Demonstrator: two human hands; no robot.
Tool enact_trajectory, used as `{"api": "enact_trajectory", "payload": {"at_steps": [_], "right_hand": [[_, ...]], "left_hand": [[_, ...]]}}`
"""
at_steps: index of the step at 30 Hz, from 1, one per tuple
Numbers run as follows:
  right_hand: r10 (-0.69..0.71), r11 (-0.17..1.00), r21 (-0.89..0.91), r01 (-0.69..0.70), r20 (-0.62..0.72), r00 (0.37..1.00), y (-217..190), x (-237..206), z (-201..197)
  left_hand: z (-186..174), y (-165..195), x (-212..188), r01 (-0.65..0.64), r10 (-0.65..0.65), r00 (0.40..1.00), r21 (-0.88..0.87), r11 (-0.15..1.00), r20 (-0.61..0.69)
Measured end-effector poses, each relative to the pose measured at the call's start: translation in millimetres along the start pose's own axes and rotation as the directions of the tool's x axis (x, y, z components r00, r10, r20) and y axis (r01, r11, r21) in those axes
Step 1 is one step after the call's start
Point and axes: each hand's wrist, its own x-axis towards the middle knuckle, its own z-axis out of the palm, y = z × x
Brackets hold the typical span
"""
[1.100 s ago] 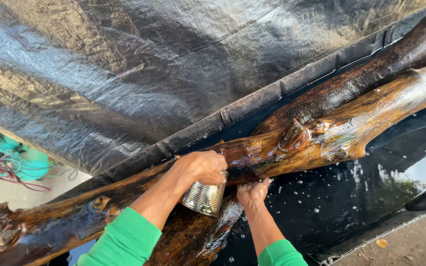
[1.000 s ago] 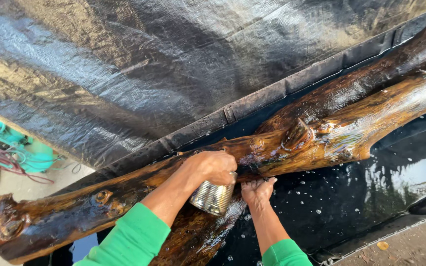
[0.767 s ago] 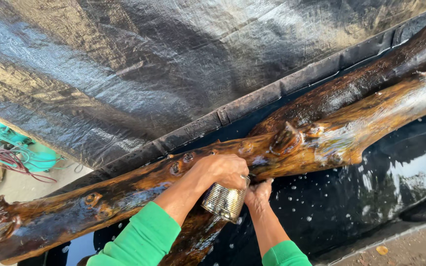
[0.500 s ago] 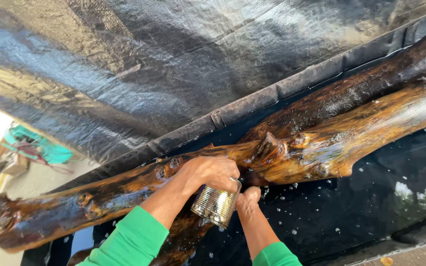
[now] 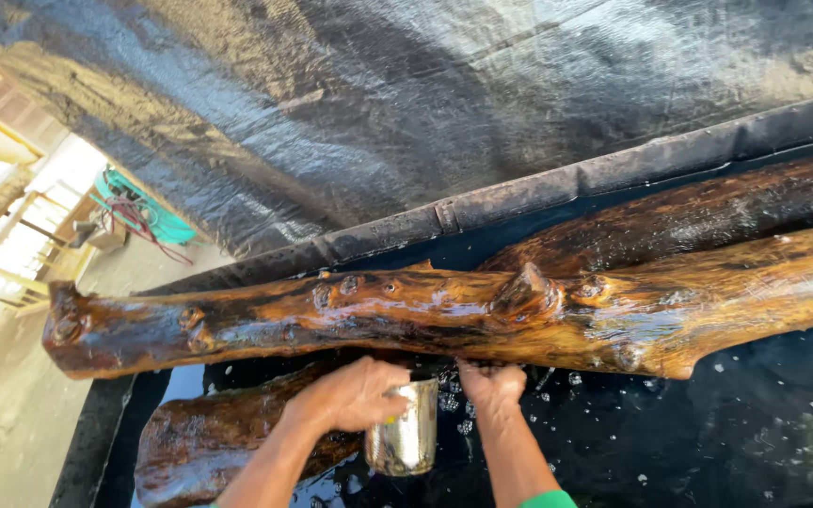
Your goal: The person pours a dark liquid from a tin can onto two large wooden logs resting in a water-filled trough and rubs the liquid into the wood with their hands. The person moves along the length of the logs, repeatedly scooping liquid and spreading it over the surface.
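A long, wet, knotty brown log (image 5: 406, 315) lies across a trough lined with black plastic and filled with dark liquid (image 5: 689, 433). My left hand (image 5: 350, 395) grips a shiny metal can (image 5: 405, 437) just below the log's near side. Beside it, my right hand (image 5: 489, 384) presses against the underside of the log, fingers on the wet wood. A second log (image 5: 689, 212) lies behind the first, and a shorter dark piece (image 5: 209, 442) sits low at the left.
A black plastic sheet (image 5: 406, 103) rises behind the trough, whose rim (image 5: 482, 207) runs diagonally. At the far left are a concrete floor (image 5: 2, 423), a teal object with red cords (image 5: 143, 216) and wooden frames.
The view has shifted, so the log now sits higher in frame. My left hand with the can has dropped lower, below the log, and my right hand stays against the wood.
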Motion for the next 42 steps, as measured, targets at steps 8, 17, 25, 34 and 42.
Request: {"api": "enact_trajectory", "payload": {"at_steps": [8,17,25,34,42], "right_hand": [[-0.103,0.973,-0.204,0.106,0.027,0.994,61,7,-61],[-0.133,0.971,-0.19,0.142,0.062,0.989,123,-20,-87],[-0.152,0.973,-0.169,0.158,0.047,0.987,145,-18,-86],[-0.13,0.984,-0.117,0.133,0.034,0.991,158,-6,-73],[-0.14,0.989,-0.044,0.14,0.004,0.99,151,13,-50]], "left_hand": [[125,-121,-29,-0.07,0.043,0.995,-0.326,0.943,-0.089],[158,-155,-66,0.178,-0.088,0.984,-0.868,0.464,0.155],[160,-161,-76,0.136,-0.012,0.99,-0.952,0.273,0.138],[165,-156,-61,-0.226,0.105,0.961,-0.507,0.831,-0.257],[143,-138,-69,-0.25,0.207,0.941,-0.136,0.959,-0.269]]}}
